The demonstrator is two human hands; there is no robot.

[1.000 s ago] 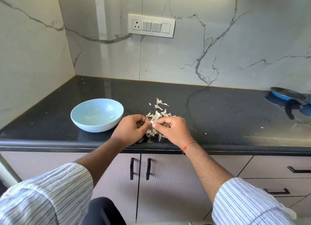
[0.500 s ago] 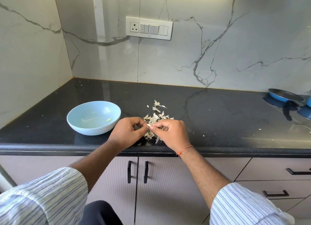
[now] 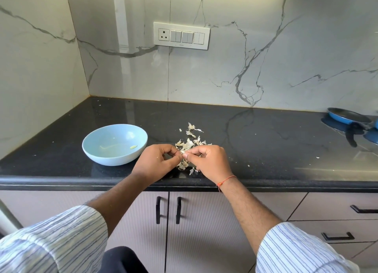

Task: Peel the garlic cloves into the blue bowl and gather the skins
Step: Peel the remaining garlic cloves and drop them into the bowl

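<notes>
Head view: left hand (image 3: 156, 163) and right hand (image 3: 208, 162) pinch garlic clove (image 3: 182, 151) above skins (image 3: 189, 143), beside blue bowl (image 3: 114, 144).

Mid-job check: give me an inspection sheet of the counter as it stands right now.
Surface: black counter, speckled with small flecks.
Job's things: blue bowl holding a peeled clove; garlic skins piled beside it; a garlic clove pinched between both hands.
Clutter: blue pan at far right.
Hands: left hand and right hand both pinch the garlic clove above the skins.
Cables: nothing seen.
Surroundings: marble wall, switch panel, cupboards below.
</notes>
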